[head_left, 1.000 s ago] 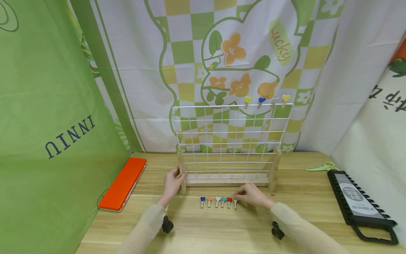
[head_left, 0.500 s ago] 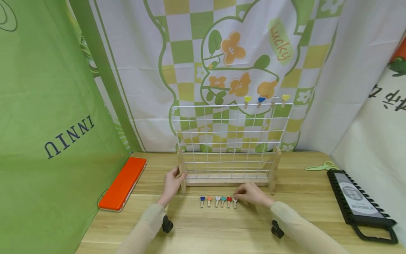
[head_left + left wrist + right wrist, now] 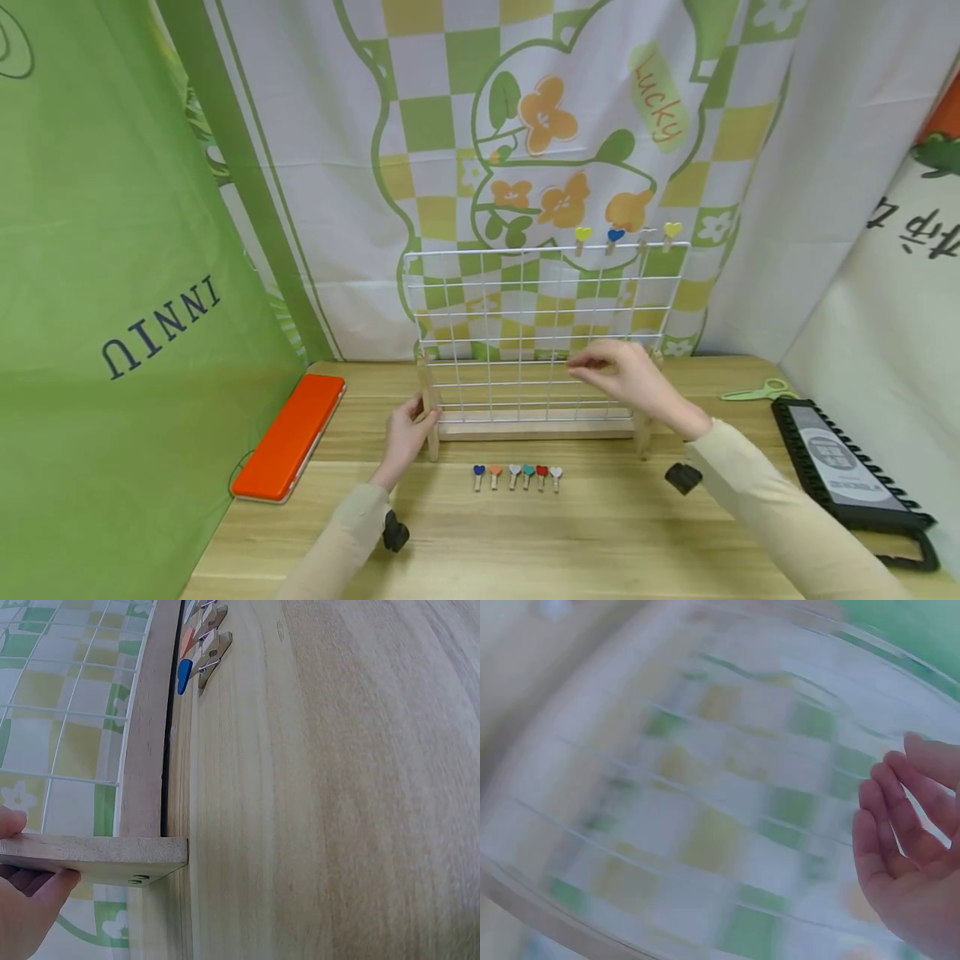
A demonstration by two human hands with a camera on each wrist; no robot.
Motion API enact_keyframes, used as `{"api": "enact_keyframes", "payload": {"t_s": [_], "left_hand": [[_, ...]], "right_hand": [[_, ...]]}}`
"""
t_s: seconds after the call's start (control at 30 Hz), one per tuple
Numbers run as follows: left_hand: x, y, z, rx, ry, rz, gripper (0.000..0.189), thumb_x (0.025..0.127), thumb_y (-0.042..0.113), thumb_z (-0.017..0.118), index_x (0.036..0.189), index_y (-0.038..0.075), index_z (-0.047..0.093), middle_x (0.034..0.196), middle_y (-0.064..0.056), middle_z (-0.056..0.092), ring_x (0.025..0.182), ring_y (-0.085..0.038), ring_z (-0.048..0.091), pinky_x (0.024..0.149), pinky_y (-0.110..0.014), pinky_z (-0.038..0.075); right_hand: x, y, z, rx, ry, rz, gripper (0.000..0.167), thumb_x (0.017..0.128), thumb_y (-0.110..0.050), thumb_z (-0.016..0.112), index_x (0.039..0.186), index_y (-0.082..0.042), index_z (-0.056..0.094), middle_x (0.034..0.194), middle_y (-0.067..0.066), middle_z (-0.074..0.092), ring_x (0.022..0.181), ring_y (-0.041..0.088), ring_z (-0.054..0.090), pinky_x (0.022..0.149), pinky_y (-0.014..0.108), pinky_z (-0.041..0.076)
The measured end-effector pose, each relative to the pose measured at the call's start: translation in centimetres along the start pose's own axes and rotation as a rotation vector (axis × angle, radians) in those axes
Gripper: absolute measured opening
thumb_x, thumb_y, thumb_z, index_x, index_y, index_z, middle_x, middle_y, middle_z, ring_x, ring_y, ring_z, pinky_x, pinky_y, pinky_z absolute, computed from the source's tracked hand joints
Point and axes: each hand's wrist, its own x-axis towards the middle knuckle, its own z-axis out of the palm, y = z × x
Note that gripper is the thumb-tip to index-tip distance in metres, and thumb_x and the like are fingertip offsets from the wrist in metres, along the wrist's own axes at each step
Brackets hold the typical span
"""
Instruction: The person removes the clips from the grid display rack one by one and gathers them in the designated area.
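Observation:
A white wire grid rack (image 3: 521, 337) stands upright in a wooden base. My left hand (image 3: 406, 433) grips its left wooden leg (image 3: 97, 851), thumb on one side and fingers on the other. My right hand (image 3: 618, 372) is raised before the right half of the grid. Its fingers (image 3: 896, 802) are loosely bent and hold nothing in the right wrist view. On the table below lies a row of small wooden heart clothespins: dark blue (image 3: 478, 472), orange (image 3: 496, 472), white, teal (image 3: 528, 472), red (image 3: 542, 472) and white (image 3: 556, 473).
Several heart clothespins, two of them yellow (image 3: 583, 236), sit on the grid's top wire at the right. An orange case (image 3: 291, 435) lies at the left. Green scissors (image 3: 765, 391) and a black rack with a handle (image 3: 843, 458) lie at the right.
My right hand has left the white clothespin at the row's right end and risen in front of the grid. The clothespin stays on the table. The left hand keeps its grip.

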Motion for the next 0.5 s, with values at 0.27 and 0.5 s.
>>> {"api": "enact_keyframes", "payload": {"t_s": [0.27, 0.5], "left_hand": [[-0.1, 0.1, -0.1, -0.004, -0.007, 0.003, 0.041, 0.091, 0.001, 0.067, 0.129, -0.011, 0.058, 0.126, -0.030, 0.064, 0.124, -0.043, 0.059, 0.102, -0.051, 0.054], [-0.2, 0.0, -0.1, 0.006, 0.001, 0.022, 0.039, 0.091, 0.001, 0.067, 0.127, -0.012, 0.059, 0.123, -0.031, 0.065, 0.122, -0.045, 0.060, 0.099, -0.050, 0.055]], "right_hand": [[5.3, -3.6, -7.8, -0.152, 0.321, -0.253, 0.020, 0.079, 0.007, 0.077, 0.097, -0.001, 0.075, 0.091, 0.011, 0.073, 0.081, 0.021, 0.067, 0.079, 0.000, 0.045], [8.7, -4.8, -11.2, -0.257, 0.367, -0.278, 0.014, 0.085, 0.002, 0.074, 0.098, 0.002, 0.074, 0.094, 0.016, 0.071, 0.083, 0.027, 0.068, 0.072, 0.007, 0.044]]}}
